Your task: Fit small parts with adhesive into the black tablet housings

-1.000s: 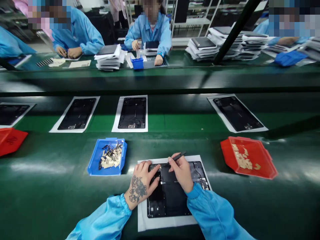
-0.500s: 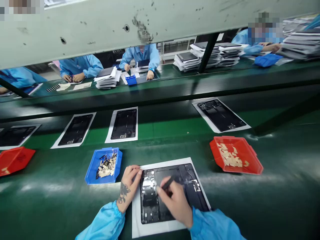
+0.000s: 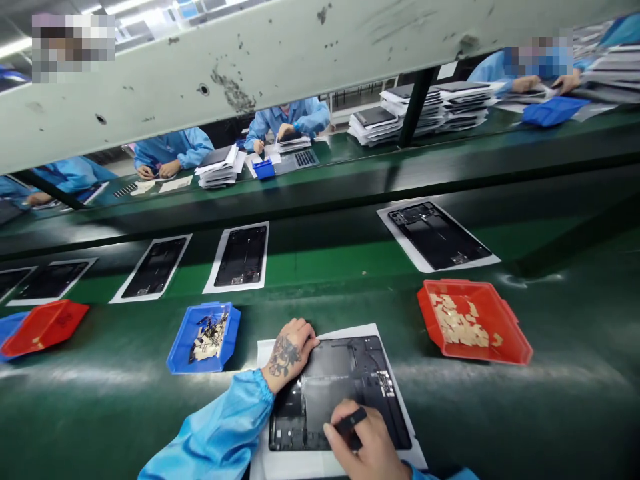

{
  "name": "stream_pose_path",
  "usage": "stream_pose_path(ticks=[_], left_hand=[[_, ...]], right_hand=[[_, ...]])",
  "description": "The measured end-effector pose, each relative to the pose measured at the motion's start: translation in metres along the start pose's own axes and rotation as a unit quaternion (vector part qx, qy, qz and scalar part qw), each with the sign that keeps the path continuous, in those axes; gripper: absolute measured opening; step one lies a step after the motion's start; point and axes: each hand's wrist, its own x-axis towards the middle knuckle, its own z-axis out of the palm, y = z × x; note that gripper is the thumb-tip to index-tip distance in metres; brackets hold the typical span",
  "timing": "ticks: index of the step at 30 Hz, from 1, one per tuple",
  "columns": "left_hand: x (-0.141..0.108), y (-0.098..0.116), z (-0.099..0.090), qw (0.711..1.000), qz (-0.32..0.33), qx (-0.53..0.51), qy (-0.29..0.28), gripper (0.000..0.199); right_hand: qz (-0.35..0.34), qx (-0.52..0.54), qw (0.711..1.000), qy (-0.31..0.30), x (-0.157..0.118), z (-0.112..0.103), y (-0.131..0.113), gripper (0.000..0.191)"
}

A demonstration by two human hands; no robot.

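Note:
An opened tablet housing (image 3: pixel 333 387), dark with small metal parts and boards, lies on a white sheet (image 3: pixel 373 332) in front of me. My left hand (image 3: pixel 291 353) is bent over the housing's top edge, its fingers drawn together against it; some fingertips are hidden. Over the lower middle of the housing, my right hand (image 3: pixel 367 440) is closed around a short black pen-like tool (image 3: pixel 351 420). The tool's tip is hidden by my fingers, so I cannot tell whether it touches the housing.
A blue bin (image 3: pixel 204 338) with black and cream scraps stands left; a red bin (image 3: pixel 475 320) with cream pieces stands right. Beyond lie several tablet housings on sheets, including one (image 3: pixel 440 237). Co-workers sit behind a raised ledge, under a pale beam (image 3: pixel 280 60).
My left hand has slid right along the housing's top edge. My right hand, still holding the black tool, has moved down and slightly right. The view has shifted a little.

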Motion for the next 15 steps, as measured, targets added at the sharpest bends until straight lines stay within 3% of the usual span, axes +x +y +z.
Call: stream_pose_path(ticks=[4, 8, 11, 15], left_hand=[[0.013, 0.004, -0.001, 0.999, 0.009, 0.033, -0.010, 0.014], [0.038, 0.003, -0.019, 0.998, 0.016, 0.060, -0.014, 0.012], [0.076, -0.001, -0.042, 0.996, 0.031, 0.084, -0.004, 0.012], [0.149, -0.015, -0.076, 0.992, 0.051, 0.117, 0.021, 0.020]], right_hand=[[-0.012, -0.001, 1.000, 0.019, -0.004, -0.001, 0.000, 0.008], [-0.009, 0.020, 1.000, 0.018, -0.006, -0.001, -0.001, 0.008], [-0.018, 0.023, 1.000, 0.008, -0.007, 0.001, 0.002, 0.010], [-0.034, 0.010, 0.999, 0.005, -0.010, 0.008, 0.012, 0.011]])
